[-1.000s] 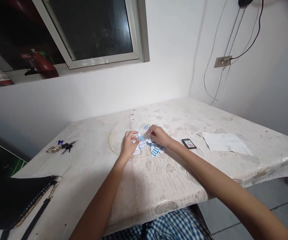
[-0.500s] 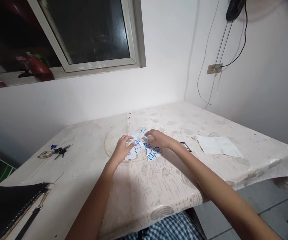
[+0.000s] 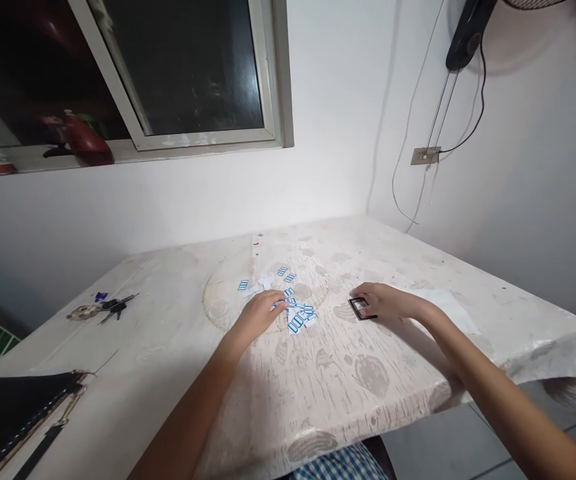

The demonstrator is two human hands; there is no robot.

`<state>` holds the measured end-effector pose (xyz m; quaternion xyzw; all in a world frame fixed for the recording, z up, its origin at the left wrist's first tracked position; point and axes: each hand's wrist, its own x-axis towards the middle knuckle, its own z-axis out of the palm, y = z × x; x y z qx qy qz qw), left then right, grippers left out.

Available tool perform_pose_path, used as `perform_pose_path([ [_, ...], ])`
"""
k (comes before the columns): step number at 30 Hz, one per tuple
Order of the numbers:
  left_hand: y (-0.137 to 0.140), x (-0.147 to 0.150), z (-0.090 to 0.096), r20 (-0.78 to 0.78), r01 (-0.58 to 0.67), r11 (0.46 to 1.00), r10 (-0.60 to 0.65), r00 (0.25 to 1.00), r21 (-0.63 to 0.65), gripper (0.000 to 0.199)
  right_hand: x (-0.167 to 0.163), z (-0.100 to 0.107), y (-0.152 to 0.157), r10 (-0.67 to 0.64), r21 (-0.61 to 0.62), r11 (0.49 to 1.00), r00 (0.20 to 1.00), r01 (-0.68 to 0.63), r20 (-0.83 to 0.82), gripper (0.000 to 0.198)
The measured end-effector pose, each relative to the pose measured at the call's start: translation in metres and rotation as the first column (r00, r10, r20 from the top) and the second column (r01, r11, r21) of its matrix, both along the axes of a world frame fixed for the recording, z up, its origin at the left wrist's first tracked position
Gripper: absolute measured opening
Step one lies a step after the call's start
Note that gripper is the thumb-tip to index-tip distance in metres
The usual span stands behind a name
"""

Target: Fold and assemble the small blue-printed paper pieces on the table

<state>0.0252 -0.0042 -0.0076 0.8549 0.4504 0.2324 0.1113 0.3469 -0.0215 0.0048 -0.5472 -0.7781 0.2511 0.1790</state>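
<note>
Several small white paper pieces with blue printed outlines (image 3: 302,320) lie loosely heaped on the table. My left hand (image 3: 262,315) rests palm down at the left side of this heap, its fingers stretched over the pieces and no piece visibly gripped. Further right, my right hand (image 3: 384,301) has its fingers bent over a small black-edged card (image 3: 359,307) with a picture on it. Its fingertips touch the card, and part of the card is hidden under them.
A white sheet (image 3: 453,312) lies beyond my right forearm. Keys (image 3: 114,307) sit at the left. A black case with a strap (image 3: 23,413) is at the near left. The pale patterned table (image 3: 338,373) meets a white wall with a window.
My right hand has left the paper heap and moved right onto the black-edged card. My left hand has shifted slightly right over the heap. Some pieces now lie more spread out.
</note>
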Motion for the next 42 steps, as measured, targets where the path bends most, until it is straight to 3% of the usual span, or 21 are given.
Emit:
perform_pose_path([
  [5,-0.001,-0.005,-0.001,0.012,-0.028,1.0,0.028,1.0,0.005,0.027,-0.008,-0.008,0.002,0.054,-0.065,0.996,0.998,-0.057,-0.041,0.05],
  [9,-0.002,-0.005,0.001,0.021,-0.1,0.993,0.099,0.995,0.069,0.021,-0.018,-0.01,-0.004,0.015,0.004,1.0,0.973,-0.014,-0.23,0.05],
  [14,0.002,-0.006,0.001,-0.067,-0.099,0.989,0.107,0.992,0.109,0.015,-0.052,0.009,-0.039,0.085,0.015,0.995,0.762,-0.099,-0.642,0.056],
  [17,0.004,-0.007,-0.001,-0.094,-0.083,0.991,0.093,0.991,0.108,0.019,-0.076,0.025,-0.07,0.187,0.115,0.982,0.669,-0.151,-0.72,0.033],
  [20,0.004,-0.008,-0.004,-0.099,-0.083,0.992,0.092,0.991,0.097,0.022,-0.093,0.039,-0.1,0.215,0.188,0.976,0.644,-0.112,-0.734,0.023],
  [23,0.003,-0.008,-0.005,-0.096,-0.082,0.992,0.091,0.991,0.094,0.024,-0.103,0.048,-0.124,0.206,0.249,0.968,0.671,-0.032,-0.712,0.025],
  [27,0.004,-0.009,-0.008,-0.08,-0.076,0.993,0.084,0.993,0.094,0.023,-0.109,0.055,-0.147,0.272,0.335,0.941,0.671,-0.037,-0.689,0.029],
  [36,0.001,-0.008,-0.005,-0.072,-0.073,0.993,0.08,0.994,0.088,0.023,-0.113,0.062,-0.166,0.411,0.521,0.851,0.697,-0.063,-0.587,0.037],
  [42,0.002,-0.009,-0.006,-0.074,-0.103,0.992,0.109,0.991,0.078,0.024,-0.115,0.068,-0.169,0.399,0.51,0.856,0.73,-0.08,-0.555,0.031],
])
